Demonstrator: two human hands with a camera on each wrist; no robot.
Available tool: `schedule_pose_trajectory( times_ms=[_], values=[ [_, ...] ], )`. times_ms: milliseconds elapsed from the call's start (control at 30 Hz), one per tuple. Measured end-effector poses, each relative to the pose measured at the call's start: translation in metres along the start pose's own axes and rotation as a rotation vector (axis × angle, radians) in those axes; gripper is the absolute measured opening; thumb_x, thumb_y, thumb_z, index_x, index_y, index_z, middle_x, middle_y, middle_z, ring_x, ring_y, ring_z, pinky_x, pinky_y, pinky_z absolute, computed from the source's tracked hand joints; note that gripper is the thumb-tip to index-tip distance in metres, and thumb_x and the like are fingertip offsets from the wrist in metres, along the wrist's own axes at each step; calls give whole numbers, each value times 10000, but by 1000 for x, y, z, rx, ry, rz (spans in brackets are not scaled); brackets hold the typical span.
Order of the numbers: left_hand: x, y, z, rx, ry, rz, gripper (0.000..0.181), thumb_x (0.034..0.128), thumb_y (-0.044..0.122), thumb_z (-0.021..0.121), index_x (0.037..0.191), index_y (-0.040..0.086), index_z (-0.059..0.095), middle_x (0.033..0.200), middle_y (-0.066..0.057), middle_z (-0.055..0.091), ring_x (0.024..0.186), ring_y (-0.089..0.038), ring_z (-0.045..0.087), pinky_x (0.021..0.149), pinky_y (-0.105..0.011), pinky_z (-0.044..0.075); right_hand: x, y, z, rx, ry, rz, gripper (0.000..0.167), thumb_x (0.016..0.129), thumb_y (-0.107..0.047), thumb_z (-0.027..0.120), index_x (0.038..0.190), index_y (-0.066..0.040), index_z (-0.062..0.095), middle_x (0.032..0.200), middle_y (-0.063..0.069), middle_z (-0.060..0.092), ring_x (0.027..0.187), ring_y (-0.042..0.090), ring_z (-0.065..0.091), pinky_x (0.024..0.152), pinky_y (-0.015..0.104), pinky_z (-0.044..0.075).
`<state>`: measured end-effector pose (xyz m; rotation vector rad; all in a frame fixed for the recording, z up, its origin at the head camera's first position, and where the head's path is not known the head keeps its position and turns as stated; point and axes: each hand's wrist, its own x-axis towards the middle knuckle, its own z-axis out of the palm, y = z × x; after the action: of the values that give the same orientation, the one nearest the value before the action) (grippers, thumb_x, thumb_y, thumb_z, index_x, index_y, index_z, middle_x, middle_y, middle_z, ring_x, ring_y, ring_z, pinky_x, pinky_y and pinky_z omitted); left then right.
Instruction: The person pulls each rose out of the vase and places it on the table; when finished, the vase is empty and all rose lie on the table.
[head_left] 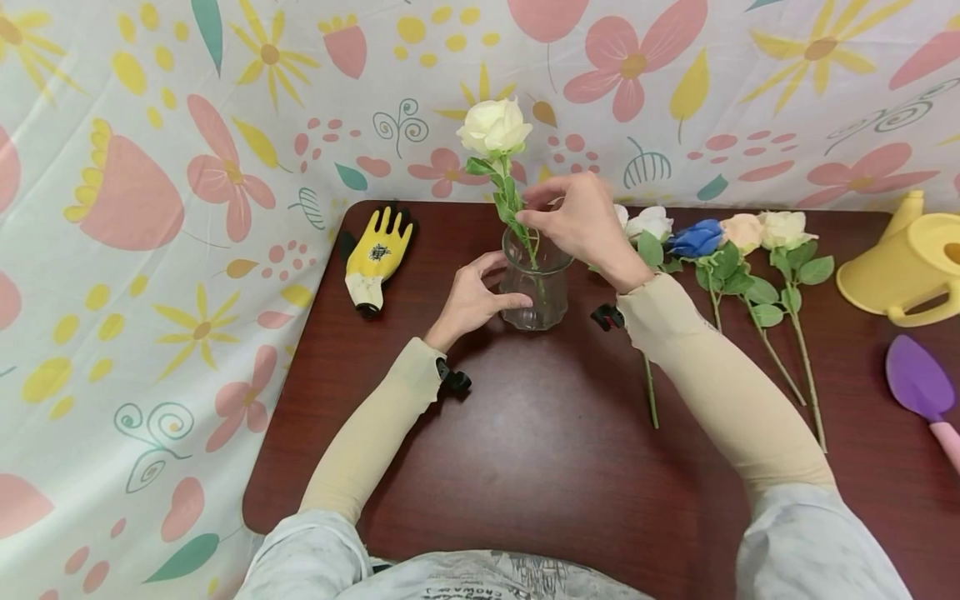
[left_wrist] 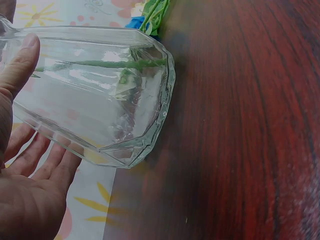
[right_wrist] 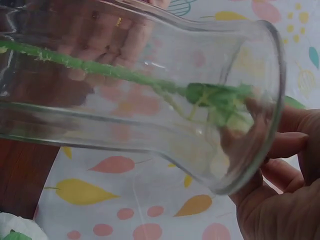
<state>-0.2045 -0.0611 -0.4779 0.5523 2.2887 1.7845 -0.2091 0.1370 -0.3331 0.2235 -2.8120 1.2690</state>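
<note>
A clear glass vase [head_left: 534,292] stands upright on the table. My left hand [head_left: 474,298] holds it from the left, thumb on the near side and fingers round the far side, as the left wrist view shows through the glass vase [left_wrist: 95,95]. A white rose [head_left: 495,129] rises above the mouth, its green stem [right_wrist: 110,72] running down inside the glass. Just above the rim, my right hand [head_left: 581,218] pinches the rose's leafy stem between thumb and fingers. In the right wrist view the right hand [right_wrist: 280,185] is partly seen through the rim.
Right of the vase lie a blue rose [head_left: 696,239], a peach rose [head_left: 742,232] and white roses [head_left: 784,229]. A yellow watering can [head_left: 903,262] and a purple trowel [head_left: 921,377] are farther right. At left lies a yellow glove [head_left: 378,250]. A floral cloth [head_left: 300,100] hangs behind the table.
</note>
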Motion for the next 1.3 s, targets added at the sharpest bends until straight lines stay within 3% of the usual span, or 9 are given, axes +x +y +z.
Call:
schedule_pose_trajectory(
  times_ms=[167, 467, 567, 833, 933, 1167, 1300],
  values=[
    [0, 0, 0, 2, -8, -12, 756, 845, 123, 962, 1520, 88, 624, 1507, -144, 671, 1403, -334, 676, 1194, -405, 584, 4, -3, 6, -18, 4, -9, 235, 969, -202, 806, 1164, -80, 856, 1077, 155, 852, 961, 306, 797, 701, 219, 528],
    [-1, -2, 0, 16, -9, -17, 751, 862, 163, 955, 1529, 100, 616, 1507, -130, 669, 1414, -317, 665, 1203, -389, 577, 8, -4, 10, 1, -5, 23, 197, 985, -193, 796, 1116, -66, 868, 1103, 157, 850, 1077, 298, 757, 857, 314, 545],
    [0, -1, 0, 14, -10, -13, 749, 861, 160, 956, 1527, 97, 618, 1501, -129, 673, 1416, -309, 663, 1205, -377, 574, 8, -3, 10, 18, 0, 33, 196, 982, -189, 798, 1114, -63, 869, 1106, 157, 850, 1091, 294, 757, 855, 302, 542],
    [0, -1, -1, 28, -9, -4, 756, 851, 153, 963, 1523, 92, 622, 1497, -134, 673, 1414, -306, 662, 1202, -377, 577, 4, 1, 5, 102, -20, 96, 212, 988, -215, 806, 1146, -84, 860, 1165, 149, 833, 832, 128, 738, 689, 216, 559],
    [0, -2, 0, 28, -6, -5, 758, 844, 146, 967, 1518, 90, 626, 1490, -139, 676, 1409, -315, 666, 1199, -375, 579, 2, 5, 3, 161, -15, 116, 233, 990, -230, 812, 1164, -80, 852, 1160, 135, 824, 768, 132, 732, 663, 220, 569],
    [0, -1, 0, 15, 2, 5, 761, 836, 118, 968, 1515, 72, 626, 1477, -155, 681, 1399, -336, 675, 1194, -376, 583, -2, 14, -2, 281, 41, 122, 229, 979, -234, 831, 1131, -64, 852, 853, -96, 780, 706, 118, 713, 640, 220, 580],
    [0, 0, 0, 9, 6, -7, 769, 827, 118, 974, 1515, 86, 630, 1473, -152, 686, 1385, -347, 687, 1185, -383, 590, -5, 16, -3, 346, 81, 114, 215, 976, -218, 836, 1109, -49, 849, 777, -172, 747, 689, 95, 699, 625, 208, 577]
  ],
)
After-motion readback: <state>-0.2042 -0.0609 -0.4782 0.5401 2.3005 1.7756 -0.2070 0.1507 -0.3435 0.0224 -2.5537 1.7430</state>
